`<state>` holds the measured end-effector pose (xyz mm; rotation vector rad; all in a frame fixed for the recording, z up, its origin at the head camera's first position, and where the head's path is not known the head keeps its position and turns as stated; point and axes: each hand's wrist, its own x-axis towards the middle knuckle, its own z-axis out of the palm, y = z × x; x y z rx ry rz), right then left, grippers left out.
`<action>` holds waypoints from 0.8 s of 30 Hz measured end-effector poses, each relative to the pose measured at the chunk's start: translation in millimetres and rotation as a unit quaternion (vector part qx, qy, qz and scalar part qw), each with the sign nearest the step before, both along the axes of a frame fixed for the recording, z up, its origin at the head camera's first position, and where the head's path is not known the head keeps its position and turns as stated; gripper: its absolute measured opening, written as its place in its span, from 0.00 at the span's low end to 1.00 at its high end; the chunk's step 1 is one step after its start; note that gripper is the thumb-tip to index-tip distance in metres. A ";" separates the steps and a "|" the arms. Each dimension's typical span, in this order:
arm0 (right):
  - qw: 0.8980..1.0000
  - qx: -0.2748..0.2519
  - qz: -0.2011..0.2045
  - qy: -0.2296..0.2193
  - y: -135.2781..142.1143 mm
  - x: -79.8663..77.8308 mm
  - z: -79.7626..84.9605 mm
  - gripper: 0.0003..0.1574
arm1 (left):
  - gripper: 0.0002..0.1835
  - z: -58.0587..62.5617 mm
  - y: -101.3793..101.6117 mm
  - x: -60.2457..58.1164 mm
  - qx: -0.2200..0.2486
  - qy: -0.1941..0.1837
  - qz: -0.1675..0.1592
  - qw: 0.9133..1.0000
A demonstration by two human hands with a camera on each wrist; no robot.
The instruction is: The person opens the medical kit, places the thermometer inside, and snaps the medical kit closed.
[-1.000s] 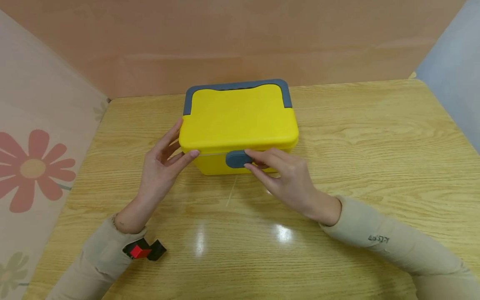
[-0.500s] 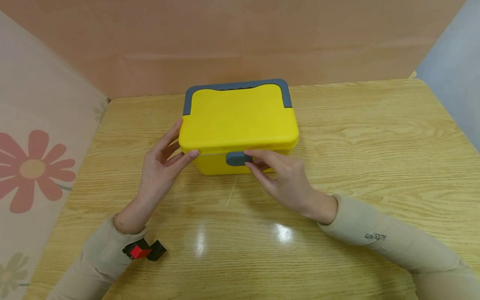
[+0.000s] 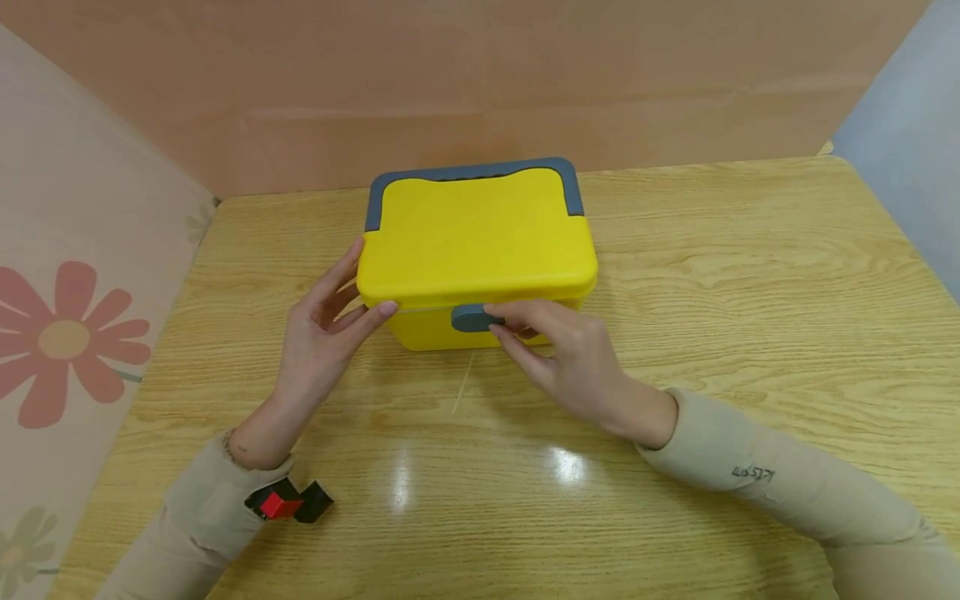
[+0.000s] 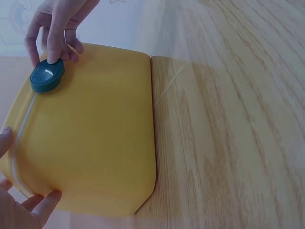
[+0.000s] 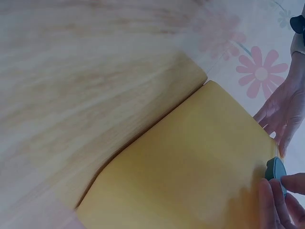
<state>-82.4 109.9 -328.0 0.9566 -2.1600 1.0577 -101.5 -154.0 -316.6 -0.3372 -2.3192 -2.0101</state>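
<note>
A yellow box (image 3: 480, 242) with a grey-blue carry handle (image 3: 472, 172) folded along the back of its lid stands on the wooden table, lid down. On its front, at the lid seam, sits an oval grey-blue latch (image 3: 469, 318), tilted outward. My right hand (image 3: 573, 354) pinches the latch's right end between thumb and index finger; this also shows at the latch (image 4: 46, 76) in the left wrist view. My left hand (image 3: 318, 333) holds the box's front left corner, thumb on the front at the seam and fingers along the left side.
The wooden table (image 3: 712, 300) reaches back to a pinkish-brown panel (image 3: 480, 83). A pale panel with flowers (image 3: 67, 337) borders the left side, a bluish one (image 3: 915, 142) the right. A black and red device (image 3: 281, 502) is at the left cuff.
The latch has tipped, so its face looks narrower than a second ago. My right hand has shifted slightly left with it. The left hand and the box stay in place.
</note>
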 end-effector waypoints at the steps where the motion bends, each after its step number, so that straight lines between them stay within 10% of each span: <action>1: 1.000 -0.002 -0.002 -0.003 -0.1 0.0 0.1 0.19 | 0.36 -0.1 0.0 -0.1 -0.001 0.001 0.000 1.000; 24: 0.998 0.032 -0.040 0.029 -3.1 -1.6 2.2 0.15 | 0.36 -1.8 0.0 -0.5 0.008 -0.002 -0.003 1.000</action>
